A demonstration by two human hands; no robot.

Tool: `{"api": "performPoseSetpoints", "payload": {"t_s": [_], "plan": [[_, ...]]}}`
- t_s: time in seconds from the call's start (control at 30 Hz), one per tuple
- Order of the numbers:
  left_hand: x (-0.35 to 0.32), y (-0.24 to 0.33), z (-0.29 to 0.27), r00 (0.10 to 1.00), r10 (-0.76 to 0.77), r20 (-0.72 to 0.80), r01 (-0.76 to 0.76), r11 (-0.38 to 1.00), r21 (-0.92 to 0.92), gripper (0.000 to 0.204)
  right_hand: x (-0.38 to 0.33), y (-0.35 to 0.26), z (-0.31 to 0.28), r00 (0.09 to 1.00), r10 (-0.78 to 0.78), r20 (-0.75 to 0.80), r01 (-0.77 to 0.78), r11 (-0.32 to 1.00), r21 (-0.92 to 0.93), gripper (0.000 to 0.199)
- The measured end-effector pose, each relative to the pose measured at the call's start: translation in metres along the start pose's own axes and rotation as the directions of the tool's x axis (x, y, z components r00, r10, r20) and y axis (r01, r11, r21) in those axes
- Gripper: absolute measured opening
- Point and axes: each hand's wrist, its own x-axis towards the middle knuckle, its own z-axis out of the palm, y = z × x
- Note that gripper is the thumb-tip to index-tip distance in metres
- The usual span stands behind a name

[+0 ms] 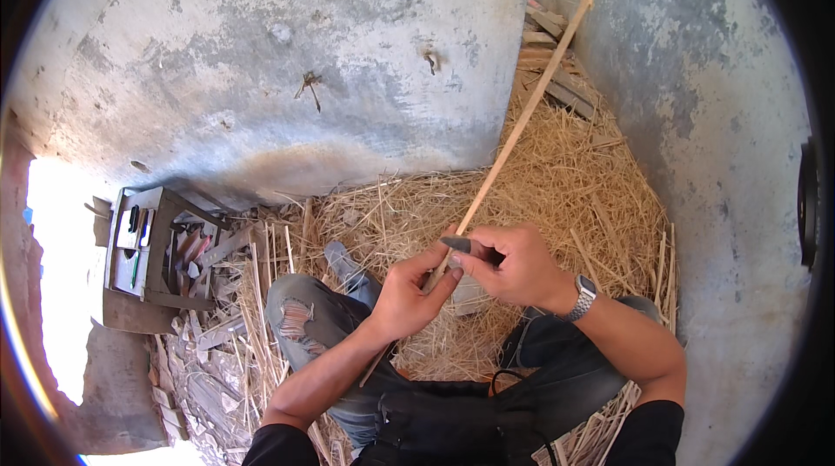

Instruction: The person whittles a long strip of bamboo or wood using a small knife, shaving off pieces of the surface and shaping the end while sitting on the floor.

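A long, pale wooden strip [528, 115] slants up and away to the right in front of me. My left hand [409, 294] is closed around its lower part, thumb pressed along it. In my right hand [524, 266] is a short dark grey blade [456, 243], pinched between thumb and fingers. The blade's rounded tip points left and lies against or just over the strip, close to my left fingers. Whether its edge touches the wood I cannot tell. Below my left hand, a thin length of the strip shows beside my knee.
Straw-like shavings [565, 170] cover the floor between my legs and the walls. A small wooden stool [156, 244] with pens and small items stands at the left. Wood scraps [557, 74] lie in the far corner. Plastered walls [348, 48] rise ahead and at right.
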Motion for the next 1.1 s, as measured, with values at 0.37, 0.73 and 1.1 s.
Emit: {"api": "performPoseSetpoints", "payload": {"t_s": [0.37, 0.73, 1.1], "plan": [[0.005, -0.004, 0.007, 0.993, -0.122, -0.002, 0.122, 0.988, 0.092, 0.057, -0.012, -0.006, 0.005, 0.983, -0.138, 0.118, 0.170, 0.927, -0.334, 0.019], [0.016, -0.007, -0.004, 0.972, -0.216, 0.088, 0.222, 0.973, -0.067, 0.047, 0.001, 0.018, 0.005, 0.994, 0.076, 0.075, -0.083, 0.992, 0.098, 0.014], [0.007, -0.015, -0.007, 0.947, -0.251, 0.200, 0.320, 0.779, -0.539, 0.033, 0.002, 0.017, 0.000, 0.996, 0.035, 0.082, -0.034, 0.999, -0.009, 0.022]]}}
